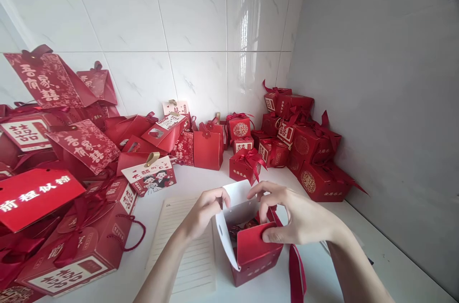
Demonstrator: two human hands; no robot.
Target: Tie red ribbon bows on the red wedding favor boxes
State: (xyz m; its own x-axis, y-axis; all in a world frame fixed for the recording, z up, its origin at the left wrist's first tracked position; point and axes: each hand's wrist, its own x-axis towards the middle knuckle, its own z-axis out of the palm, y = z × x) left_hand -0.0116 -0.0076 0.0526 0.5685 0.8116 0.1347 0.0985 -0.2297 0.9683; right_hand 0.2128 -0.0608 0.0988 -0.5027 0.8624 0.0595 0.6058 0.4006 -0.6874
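Note:
In the head view, a red gift box [256, 267] stands on the table with its lid flaps raised and their pale inner sides showing. Small wrapped pieces [251, 223] lie inside, partly hidden by the flaps and fingers. My left hand [210, 205] pinches the upper edge of the box's left flap. My right hand [290, 214] curls over the right side, its thumb against the red front flap and its fingers over the opening. Dark red ribbon [297, 272] trails down beside the box's right side.
A lined notepad [191, 255] lies left of the box. Red gift boxes and bags [82, 245] are heaped at the left. More ribboned boxes [315, 145] are stacked by the grey wall [387, 102]. A small ribboned box [244, 167] sits just behind the opened one.

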